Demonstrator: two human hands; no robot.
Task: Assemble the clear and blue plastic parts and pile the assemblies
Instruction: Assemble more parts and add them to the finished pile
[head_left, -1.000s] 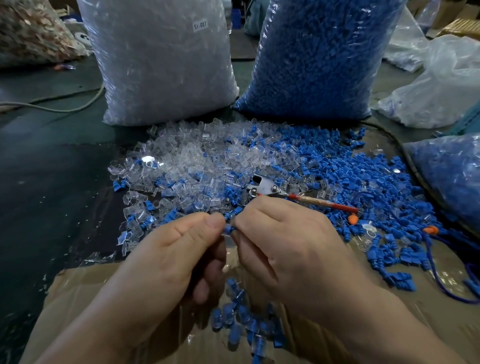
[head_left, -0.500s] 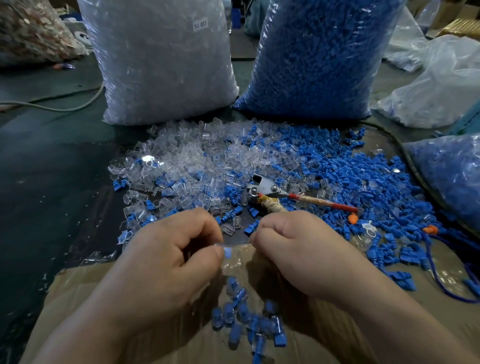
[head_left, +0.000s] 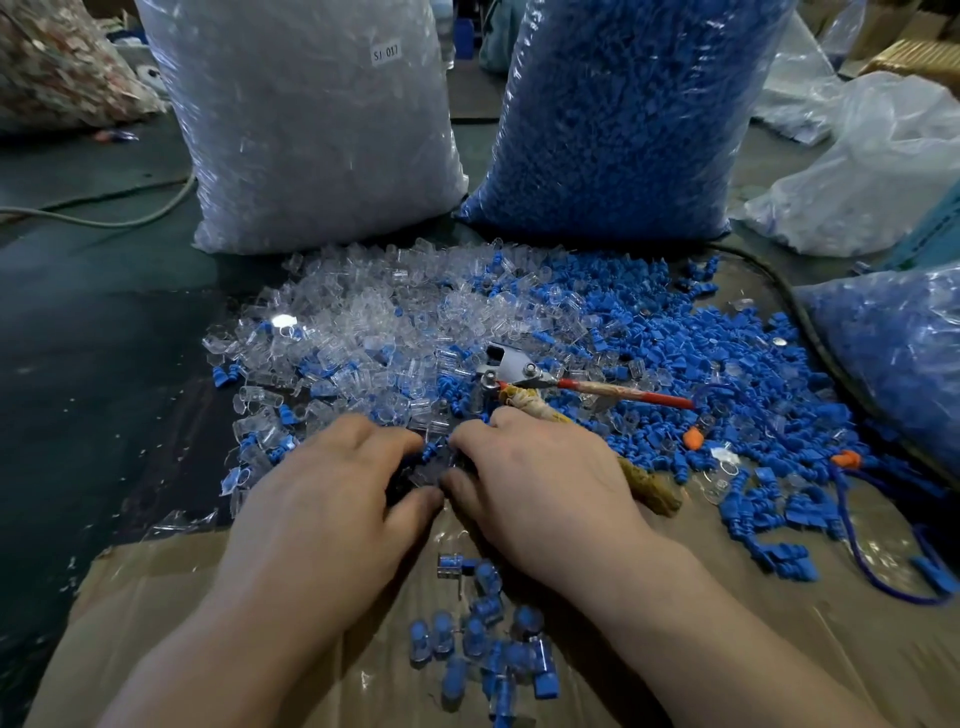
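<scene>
Cardboard (head_left: 156, 597) under loose parts (head_left: 363, 332); left hand (head_left: 322, 493) and right hand (head_left: 540, 478) palm-down, grip unclear.

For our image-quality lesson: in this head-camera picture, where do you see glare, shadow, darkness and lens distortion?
Head view: a glare spot burns out among the clear parts; the left hand and right hand shade the assemblies on the cardboard; the surface at left is nearly black; the wide lens seems to tilt the clear bag and blue bag outward.

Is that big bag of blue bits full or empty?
Full, as far as shown: the blue bag stands bulging, stuffed tight right up to the picture's top edge.
</scene>
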